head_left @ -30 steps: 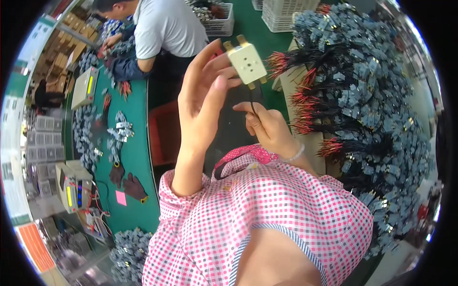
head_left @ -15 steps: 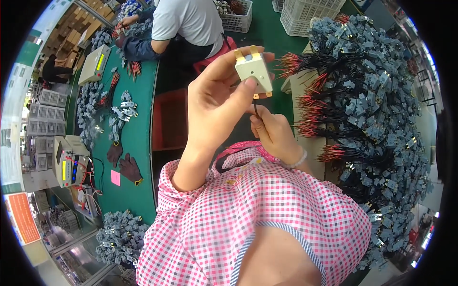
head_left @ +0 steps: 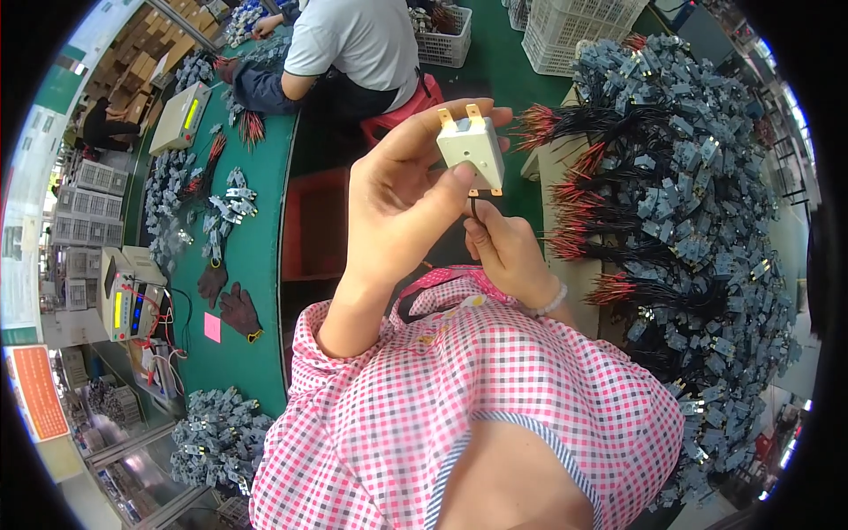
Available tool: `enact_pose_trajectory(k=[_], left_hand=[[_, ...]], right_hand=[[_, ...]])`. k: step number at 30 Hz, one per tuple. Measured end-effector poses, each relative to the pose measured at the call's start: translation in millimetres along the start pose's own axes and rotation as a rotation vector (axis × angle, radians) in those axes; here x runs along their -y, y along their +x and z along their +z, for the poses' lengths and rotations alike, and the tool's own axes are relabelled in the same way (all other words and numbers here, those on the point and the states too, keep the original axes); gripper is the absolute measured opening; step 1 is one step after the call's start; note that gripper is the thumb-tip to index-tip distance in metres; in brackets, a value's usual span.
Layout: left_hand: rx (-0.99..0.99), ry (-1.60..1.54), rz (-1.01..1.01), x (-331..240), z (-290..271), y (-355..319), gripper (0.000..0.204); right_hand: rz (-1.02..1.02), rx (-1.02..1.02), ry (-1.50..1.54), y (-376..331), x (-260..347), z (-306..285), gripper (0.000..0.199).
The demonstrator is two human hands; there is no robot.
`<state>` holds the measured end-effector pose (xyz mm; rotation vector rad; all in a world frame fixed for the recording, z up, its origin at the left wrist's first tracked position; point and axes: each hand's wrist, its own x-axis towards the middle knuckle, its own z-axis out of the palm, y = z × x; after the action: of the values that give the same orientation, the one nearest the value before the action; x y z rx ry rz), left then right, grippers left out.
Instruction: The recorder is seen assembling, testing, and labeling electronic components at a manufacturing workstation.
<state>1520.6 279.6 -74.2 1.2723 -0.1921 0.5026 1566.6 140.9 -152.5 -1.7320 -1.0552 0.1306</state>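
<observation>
A left hand lifts a white switch block, fingers pinching its sides; the right hand, just below, pinches a black wire at the block's lower terminal, seemingly not yet seated; wired grey parts crowd the table at right.

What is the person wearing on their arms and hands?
Both arms come out of short sleeves of a pink-and-white checked shirt, with a striped blue-and-white edge lower down. The forearms are bare. The left hand wears no glove and no ring that shows. The right hand is bare too, with a pale bead bracelet around its wrist.
</observation>
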Motion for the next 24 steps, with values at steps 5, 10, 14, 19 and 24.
enact_pose_trajectory(k=[5, 10, 14, 19, 24], left_hand=[[0.042, -0.085, -0.020, 2.1, -0.7, 0.0, 0.042], [0.024, -0.028, -0.018, 1.9, 1.7, 0.7, 0.051], [0.005, -0.021, -0.025, 1.0, 1.5, 0.6, 0.048], [-0.053, -0.006, -0.047, 2.6, -3.1, -2.0, 0.044], [-0.099, -0.019, -0.068, 6.1, -9.6, -5.9, 0.042]], right_hand=[[0.003, 0.005, -0.002, -1.3, -3.5, -1.6, 0.020], [0.012, 0.017, 0.007, -0.9, -4.8, -2.4, 0.020], [0.010, 0.021, 0.009, -0.7, -5.2, -2.8, 0.020], [0.023, 0.042, 0.003, -0.1, -6.7, 0.1, 0.020], [0.066, 0.102, 0.020, -0.7, -9.4, 3.9, 0.020]])
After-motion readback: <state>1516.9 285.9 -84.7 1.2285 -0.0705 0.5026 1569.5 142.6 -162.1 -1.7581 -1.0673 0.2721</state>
